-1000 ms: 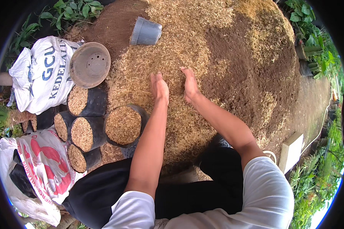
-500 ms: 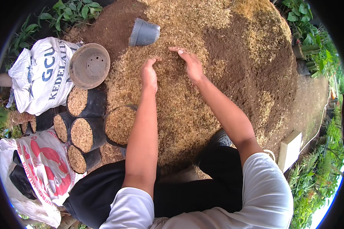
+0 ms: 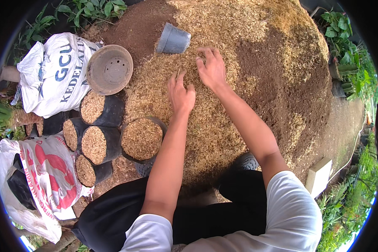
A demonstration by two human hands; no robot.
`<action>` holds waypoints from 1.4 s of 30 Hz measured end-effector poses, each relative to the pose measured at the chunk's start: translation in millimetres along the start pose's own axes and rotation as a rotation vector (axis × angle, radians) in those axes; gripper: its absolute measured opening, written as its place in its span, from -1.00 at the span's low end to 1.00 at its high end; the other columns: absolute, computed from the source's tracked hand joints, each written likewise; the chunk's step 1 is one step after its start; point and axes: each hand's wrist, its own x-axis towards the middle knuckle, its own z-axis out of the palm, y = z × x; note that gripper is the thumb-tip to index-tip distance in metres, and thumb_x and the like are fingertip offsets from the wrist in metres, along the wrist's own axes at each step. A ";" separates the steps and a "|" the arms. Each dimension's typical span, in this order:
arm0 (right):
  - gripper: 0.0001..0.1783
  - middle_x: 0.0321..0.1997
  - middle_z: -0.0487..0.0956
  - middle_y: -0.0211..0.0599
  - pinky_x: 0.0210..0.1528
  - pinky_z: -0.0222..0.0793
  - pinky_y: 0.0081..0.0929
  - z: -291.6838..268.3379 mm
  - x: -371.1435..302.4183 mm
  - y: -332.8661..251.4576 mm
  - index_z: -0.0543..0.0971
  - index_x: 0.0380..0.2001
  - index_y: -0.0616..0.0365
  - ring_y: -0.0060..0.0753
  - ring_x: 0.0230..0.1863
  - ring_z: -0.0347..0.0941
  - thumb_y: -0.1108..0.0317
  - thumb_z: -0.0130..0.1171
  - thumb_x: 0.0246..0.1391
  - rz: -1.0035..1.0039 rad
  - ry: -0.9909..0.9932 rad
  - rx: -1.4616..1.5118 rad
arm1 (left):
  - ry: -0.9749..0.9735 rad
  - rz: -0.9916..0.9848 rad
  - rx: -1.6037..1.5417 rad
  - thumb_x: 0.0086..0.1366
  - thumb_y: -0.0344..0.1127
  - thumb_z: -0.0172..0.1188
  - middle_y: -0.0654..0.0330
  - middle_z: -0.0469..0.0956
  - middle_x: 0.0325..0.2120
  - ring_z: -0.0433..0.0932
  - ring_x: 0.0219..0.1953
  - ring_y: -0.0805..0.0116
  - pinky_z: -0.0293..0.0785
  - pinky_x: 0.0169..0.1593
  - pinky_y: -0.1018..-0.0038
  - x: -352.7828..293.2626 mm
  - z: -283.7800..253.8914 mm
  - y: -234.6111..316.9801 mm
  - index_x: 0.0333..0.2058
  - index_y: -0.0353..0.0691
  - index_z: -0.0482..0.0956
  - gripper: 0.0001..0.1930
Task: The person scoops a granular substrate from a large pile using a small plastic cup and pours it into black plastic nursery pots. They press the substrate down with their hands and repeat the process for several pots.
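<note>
My left hand (image 3: pixel 181 93) is palm down on the pale, chaffy husk mix (image 3: pixel 206 113), fingers apart, with nothing visible in it. Farther off to the right, my right hand (image 3: pixel 211 69) reaches over the same heap, its fingers spread and slightly bent, the tips against the husks. Just beyond both hands a small grey plastic pot (image 3: pixel 174 40) lies tipped on its side. Left of my left forearm stands a black grow bag (image 3: pixel 160 122) filled to the top with the husk mix.
Several more filled black grow bags (image 3: pixel 111 140) stand at the left. A wide, shallow pot with drainage holes (image 3: pixel 109 69) leans by a white sack (image 3: pixel 50 80); a red-and-white sack (image 3: pixel 50 172) lies nearer. Dark soil (image 3: pixel 277 80) spreads right, beside a pale block (image 3: pixel 318 176). Leafy plants (image 3: pixel 344 38) edge the ground.
My hands, earlier on edge with palms facing each other, have turned palm down with the fingers spread. My left hand has come nearer. The whole view has shifted slightly.
</note>
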 end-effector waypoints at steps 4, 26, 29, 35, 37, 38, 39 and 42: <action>-0.18 0.48 0.32 0.19 0.38 0.34 0.14 22.6 69.8 -66.3 0.35 0.49 -0.13 0.27 0.41 0.36 -0.25 0.17 0.29 0.069 0.006 -0.185 | 0.082 0.232 0.083 0.34 -0.36 0.19 -0.10 -0.01 0.58 -0.12 0.63 -0.12 -0.20 0.62 -0.11 -48.2 31.4 -17.0 0.45 -0.04 0.34 -0.32; 0.04 0.60 0.04 0.08 0.47 0.26 0.28 -54.6 21.0 7.1 0.36 0.43 -0.60 0.43 0.50 0.13 0.44 0.40 -0.16 -0.669 -0.236 -0.381 | 0.028 -0.137 -0.263 0.64 0.00 -0.17 -0.04 -0.45 0.64 -0.44 0.67 -0.06 -0.46 0.62 -0.11 -76.5 56.5 -46.1 0.61 -0.12 -0.40 -0.18; 0.04 0.61 0.01 0.09 0.47 0.30 0.27 -52.1 -7.6 17.1 0.39 0.41 -0.58 0.43 0.49 0.15 0.47 0.38 -0.21 -0.744 -0.300 -0.379 | 0.055 -0.190 -0.307 0.65 0.05 -0.19 -0.01 -0.49 0.64 -0.47 0.67 -0.05 -0.52 0.62 -0.13 -55.2 65.1 -35.6 0.62 -0.08 -0.40 -0.19; 0.03 0.59 -0.02 0.13 0.51 0.19 0.26 -42.9 -57.8 20.0 0.42 0.39 -0.55 0.45 0.50 0.06 0.44 0.42 -0.24 -0.639 -0.277 -0.362 | 0.231 -0.226 -0.526 0.65 0.12 -0.23 0.00 -0.50 0.64 -0.50 0.66 -0.05 -0.56 0.61 -0.15 -40.8 82.2 -30.0 0.62 -0.09 -0.33 -0.20; 0.01 0.59 -0.01 0.15 0.52 0.15 0.27 -39.9 -74.6 18.5 0.44 0.38 -0.51 0.46 0.51 0.06 0.42 0.41 -0.25 -0.543 -0.303 -0.295 | 0.260 -0.201 -0.624 0.64 0.19 -0.29 0.03 -0.50 0.65 -0.51 0.66 -0.06 -0.57 0.61 -0.14 -41.5 81.3 -31.8 0.63 -0.07 -0.31 -0.19; 0.00 0.58 -0.01 0.16 0.53 0.13 0.28 -37.7 -80.4 17.9 0.45 0.38 -0.49 0.46 0.51 0.06 0.40 0.40 -0.25 -0.494 -0.321 -0.275 | 0.276 -0.141 -0.595 0.64 0.20 -0.30 0.03 -0.50 0.65 -0.50 0.66 -0.06 -0.57 0.61 -0.13 -43.0 80.2 -32.5 0.63 -0.07 -0.30 -0.19; -0.02 0.56 0.03 0.18 0.54 0.12 0.25 -33.7 -84.5 16.9 0.45 0.38 -0.44 0.46 0.52 0.06 0.40 0.37 -0.24 -0.424 -0.303 -0.219 | 0.274 -0.112 -0.572 0.63 0.20 -0.32 0.02 -0.49 0.65 -0.50 0.66 -0.07 -0.56 0.61 -0.11 -45.7 78.0 -33.5 0.63 -0.06 -0.30 -0.20; -0.02 0.54 0.10 0.15 0.55 0.14 0.17 -27.2 -86.7 18.8 0.42 0.41 -0.32 0.38 0.53 0.06 0.43 0.28 -0.22 -0.277 -0.266 -0.055 | 0.231 -0.049 -0.415 0.64 0.17 -0.30 0.01 -0.47 0.65 -0.49 0.66 -0.08 -0.51 0.63 -0.05 -58.1 66.9 -36.6 0.63 -0.06 -0.29 -0.21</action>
